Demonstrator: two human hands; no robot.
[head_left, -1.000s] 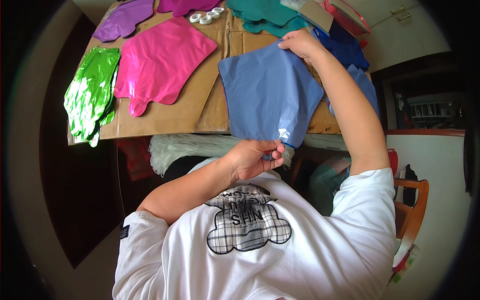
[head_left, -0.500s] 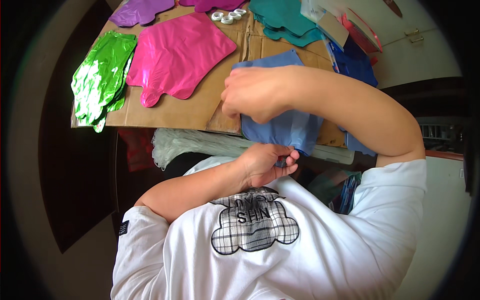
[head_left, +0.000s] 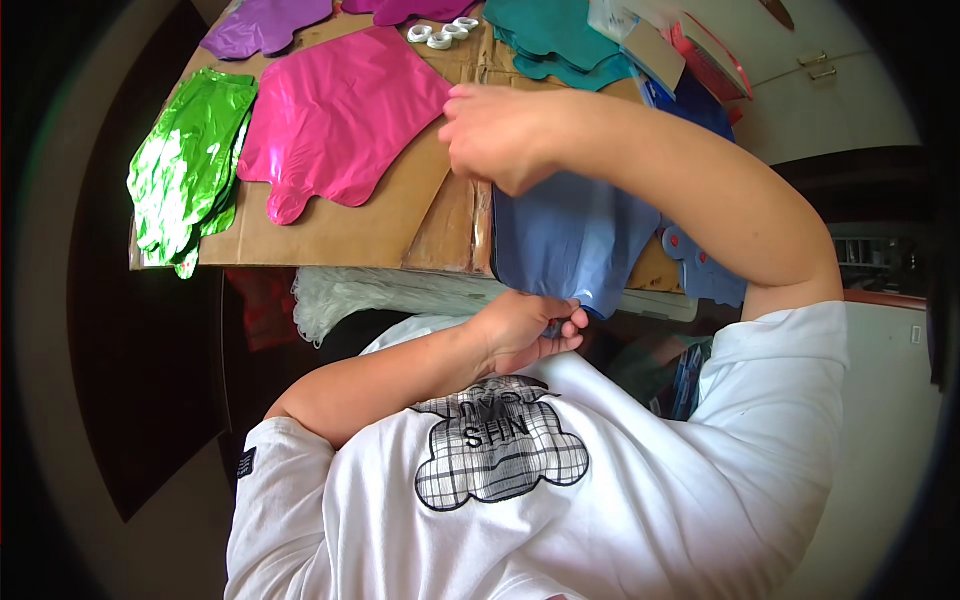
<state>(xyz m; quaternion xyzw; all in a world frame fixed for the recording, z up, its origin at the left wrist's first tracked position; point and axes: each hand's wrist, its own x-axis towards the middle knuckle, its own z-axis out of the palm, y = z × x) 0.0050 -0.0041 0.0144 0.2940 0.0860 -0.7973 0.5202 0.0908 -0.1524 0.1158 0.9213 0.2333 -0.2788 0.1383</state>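
A flat blue foil piece [head_left: 575, 235], like an uninflated balloon, lies over the near edge of the cardboard-covered table. Its narrowed lower end hangs toward my chest, where my left hand [head_left: 535, 330] pinches it between thumb and fingers. Above the upper part of the same piece is my right hand [head_left: 505, 140], its fingers curled together. What those fingers hold, if anything, is hidden from view, and my right forearm covers the upper part of the blue piece.
A pink foil piece [head_left: 345, 120] and a shiny green stack [head_left: 190, 160] lie to the left. Farther back are purple foil [head_left: 265, 28], teal sheets [head_left: 555, 45], small white rolls [head_left: 440, 38] and a red ribbon spool [head_left: 705, 60]. Whitish strands [head_left: 380, 300] hang below the table edge.
My right hand has moved up and away from my chest, uncovering more of the blue piece. My left hand keeps its pinch on the lower end. The view has shifted slightly.
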